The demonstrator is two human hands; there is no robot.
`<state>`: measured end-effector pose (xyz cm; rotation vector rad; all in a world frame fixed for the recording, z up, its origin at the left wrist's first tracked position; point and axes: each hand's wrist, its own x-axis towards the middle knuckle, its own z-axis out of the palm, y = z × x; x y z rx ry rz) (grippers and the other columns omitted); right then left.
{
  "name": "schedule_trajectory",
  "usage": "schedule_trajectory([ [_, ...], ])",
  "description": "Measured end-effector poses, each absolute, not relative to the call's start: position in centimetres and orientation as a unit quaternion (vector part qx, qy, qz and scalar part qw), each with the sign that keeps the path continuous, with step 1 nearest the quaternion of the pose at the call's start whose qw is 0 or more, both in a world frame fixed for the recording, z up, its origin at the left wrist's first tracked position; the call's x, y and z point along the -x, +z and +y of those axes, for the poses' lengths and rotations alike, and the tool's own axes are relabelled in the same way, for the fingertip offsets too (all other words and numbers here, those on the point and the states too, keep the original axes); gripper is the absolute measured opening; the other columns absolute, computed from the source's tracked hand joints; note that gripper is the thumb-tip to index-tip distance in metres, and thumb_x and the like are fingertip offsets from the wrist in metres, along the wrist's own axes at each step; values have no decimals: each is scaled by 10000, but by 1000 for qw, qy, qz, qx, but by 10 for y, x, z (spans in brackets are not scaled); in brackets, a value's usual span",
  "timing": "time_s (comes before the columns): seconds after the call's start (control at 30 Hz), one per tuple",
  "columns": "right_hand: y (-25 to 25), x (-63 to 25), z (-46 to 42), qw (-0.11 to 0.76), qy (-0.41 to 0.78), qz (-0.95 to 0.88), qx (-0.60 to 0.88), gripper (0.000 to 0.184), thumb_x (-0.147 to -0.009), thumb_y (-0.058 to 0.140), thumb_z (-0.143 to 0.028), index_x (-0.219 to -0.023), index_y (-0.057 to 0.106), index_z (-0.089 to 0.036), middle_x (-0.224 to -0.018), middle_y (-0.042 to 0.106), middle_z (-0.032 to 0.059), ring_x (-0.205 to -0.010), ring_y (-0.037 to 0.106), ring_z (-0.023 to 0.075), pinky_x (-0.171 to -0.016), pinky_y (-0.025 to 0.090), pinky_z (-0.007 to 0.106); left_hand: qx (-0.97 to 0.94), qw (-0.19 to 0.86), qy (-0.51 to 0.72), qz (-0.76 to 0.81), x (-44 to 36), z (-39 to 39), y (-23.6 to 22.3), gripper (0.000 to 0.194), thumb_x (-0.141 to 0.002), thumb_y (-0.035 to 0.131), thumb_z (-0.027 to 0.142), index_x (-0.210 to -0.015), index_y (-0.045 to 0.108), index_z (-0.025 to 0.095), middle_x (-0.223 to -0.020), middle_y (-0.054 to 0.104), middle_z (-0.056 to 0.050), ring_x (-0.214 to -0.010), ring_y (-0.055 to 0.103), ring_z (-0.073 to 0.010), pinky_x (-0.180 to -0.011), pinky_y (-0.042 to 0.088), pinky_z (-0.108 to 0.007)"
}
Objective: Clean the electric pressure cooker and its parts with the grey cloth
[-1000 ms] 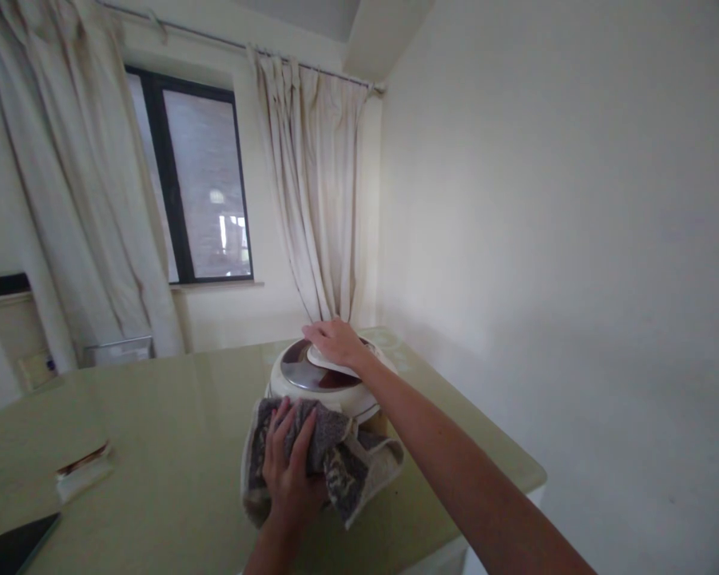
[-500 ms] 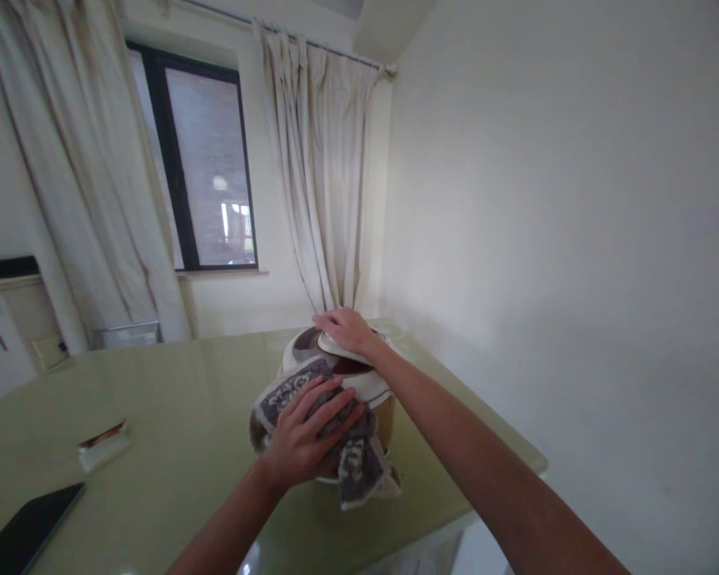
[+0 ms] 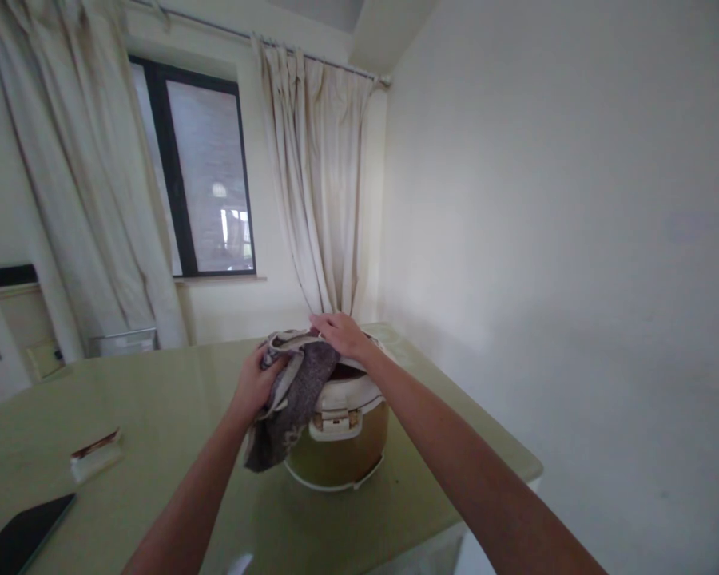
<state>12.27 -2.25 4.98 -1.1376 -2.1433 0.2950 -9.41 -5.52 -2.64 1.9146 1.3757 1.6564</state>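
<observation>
A rice cooker (image 3: 341, 459) with a white lid rim and a front latch stands upright near the right corner of the table. My right hand (image 3: 340, 334) lies across the top of its lid, fingers curled over the carrying handle. A grey patterned towel (image 3: 303, 383) with pale edges drapes over the lid's left side and hangs down the front left of the cooker. Gripping the towel at its upper left is my left hand (image 3: 257, 383), the thumb on top and the other fingers partly hidden behind the cloth.
On the left of the green-topped table (image 3: 173, 447) lie a small white packet (image 3: 97, 457) with a brown edge and a dark flat device (image 3: 27, 527). A bare wall (image 3: 545, 239) rises along the right side. Curtains (image 3: 317, 184) and a window (image 3: 209, 176) are behind.
My left hand moved the towel from the cooker's front up over the lid's left side, uncovering the front latch. My right hand stayed on the lid.
</observation>
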Motion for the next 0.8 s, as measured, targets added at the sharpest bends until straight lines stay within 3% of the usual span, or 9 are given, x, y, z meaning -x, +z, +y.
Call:
schedule_trajectory([
  [0.07, 49, -122, -21, 349, 108, -820, 441, 581, -1093, 366, -619, -971, 772, -222, -974, 770, 37, -998, 660, 208, -864, 426, 272, -694, 167, 482, 509, 98, -29, -5, 463, -804, 640, 534, -1052, 782, 169, -1072, 815, -108, -1057, 725, -332, -992, 555, -430],
  [0.17, 48, -121, -19, 362, 105, -814, 443, 524, -1102, 368, -591, -996, 733, -231, -1002, 749, 31, -1020, 650, 200, -900, 431, 276, -724, 123, 344, 585, 85, -7, 25, 355, -834, 604, 411, -998, 784, 153, -1004, 820, -126, -1003, 747, -327, -900, 560, -382],
  [0.37, 47, -119, -12, 437, 96, -800, 400, 404, -1120, 386, -448, -1020, 692, -204, -1072, 706, 62, -1117, 616, 187, -1026, 419, 286, -780, -1, 238, 579, 56, -22, 41, 317, -913, 545, 347, -1092, 764, 205, -1148, 780, -140, -1080, 739, -303, -899, 536, -348],
  [0.57, 46, -121, -16, 455, 153, -778, 404, 457, -1101, 385, -575, -1193, 659, -221, -1182, 723, 67, -1153, 642, 198, -1024, 444, 306, -806, -49, 282, 519, 69, -74, 18, 385, -984, 445, 404, -1031, 760, 188, -1219, 707, -155, -1126, 692, -302, -1047, 512, -421],
  [0.7, 47, -123, -20, 414, 179, -776, 441, 585, -1056, 366, -709, -1261, 642, -236, -1127, 753, 71, -1094, 678, 239, -963, 471, 341, -826, 1, 350, 443, 70, -103, 2, 347, -954, 543, 426, -1115, 777, 227, -1311, 686, -114, -1243, 639, -293, -1143, 463, -428],
  [0.8, 46, -122, -17, 386, 155, -786, 458, 592, -1032, 467, -696, -1305, 611, -191, -1152, 750, 106, -1060, 685, 246, -929, 481, 337, -802, 47, 413, 430, 71, -95, -2, 417, -911, 578, 433, -1203, 767, 203, -1323, 701, -118, -1259, 634, -300, -1157, 456, -440],
])
